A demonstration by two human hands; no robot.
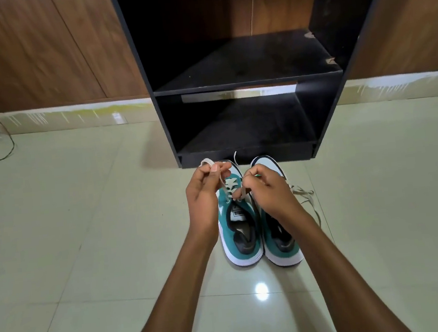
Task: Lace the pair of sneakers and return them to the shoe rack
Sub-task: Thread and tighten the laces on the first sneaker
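Two teal and white sneakers stand side by side on the floor, toes toward the black shoe rack (pixel 247 83). The left sneaker (pixel 240 234) has a cream lace (pixel 229 187) crossed through its eyelets. My left hand (pixel 204 194) pinches a loop of that lace above the toe. My right hand (pixel 269 190) grips the other end of the same lace near the upper eyelets and covers much of the right sneaker (pixel 281 243). Loose lace (pixel 304 194) of the right sneaker trails on the floor to its right.
The rack has two open shelves, an upper shelf and a lower shelf (pixel 247 133), directly behind the shoes. Glossy pale floor tiles (pixel 84 234) surround the shoes. A dark cable (pixel 7 144) lies at far left by the wood-panelled wall (pixel 38 49).
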